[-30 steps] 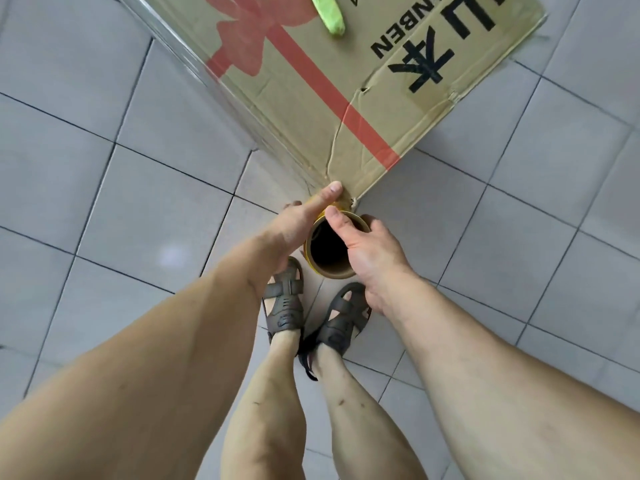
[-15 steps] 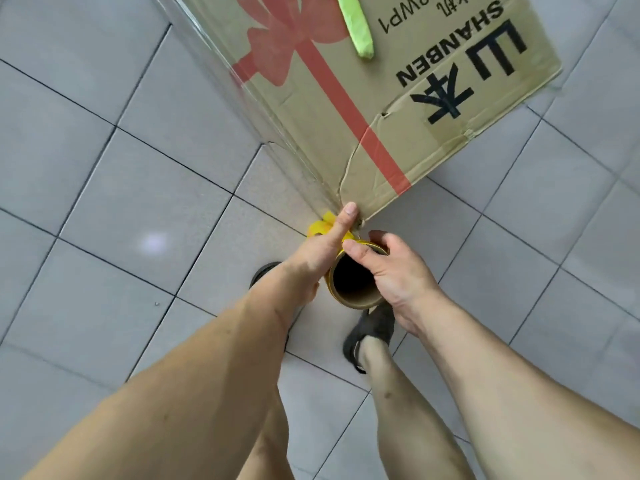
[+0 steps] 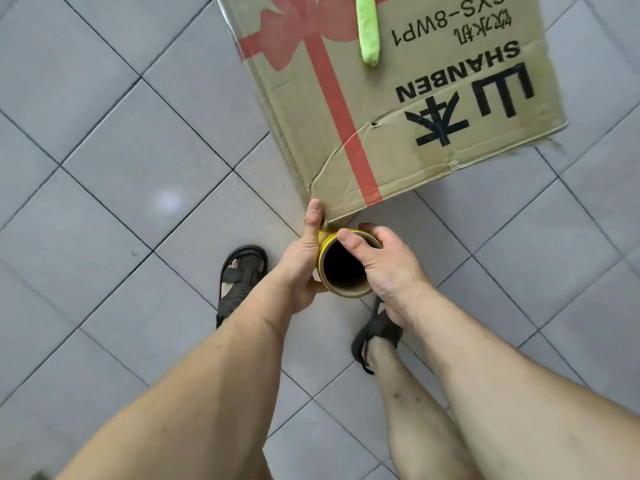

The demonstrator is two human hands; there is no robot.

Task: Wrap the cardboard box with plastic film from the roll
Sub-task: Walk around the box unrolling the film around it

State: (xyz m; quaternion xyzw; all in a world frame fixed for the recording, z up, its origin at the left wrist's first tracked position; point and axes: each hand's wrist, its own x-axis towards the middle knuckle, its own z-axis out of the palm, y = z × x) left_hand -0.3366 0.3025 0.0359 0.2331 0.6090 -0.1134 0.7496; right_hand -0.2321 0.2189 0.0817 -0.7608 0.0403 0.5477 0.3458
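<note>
- The roll (image 3: 343,263) of plastic film is held upright just above the tiled floor (image 3: 114,174), its open cardboard core facing up at the camera, with a yellow band showing round its upper rim.
- The left hand (image 3: 301,265) grips the roll from its left side. The thumb (image 3: 313,216) is stretched forward, its tip touching the near corner of the cardboard box (image 3: 398,109); the other fingers curl round the far side of the roll and are hidden.
- The right hand (image 3: 384,261) clasps the roll from the right. Its thumb lies over the top rim of the core, and the fingers wrap the outer wall, mostly out of sight.
- The roll sits between the two hands, just short of the box corner, which lies ahead of the fingertips.
- The box stands on the floor beyond the hands. It is brown, printed with a red ribbon-and-bow design and black lettering reading SHANBEN and SYS-8WP1, seen upside down. Its near face is creased and dented close to the corner.
- A glossy sheen of film seems to cover the box's left face, ahead and left of the left thumb; how far it reaches cannot be told.
- A bright green strip (image 3: 369,32) lies on the box, well ahead of both hands.
- Below the hands, two feet in dark sandals: one (image 3: 240,278) left of the left wrist, the other (image 3: 375,332) under the right wrist.
</note>
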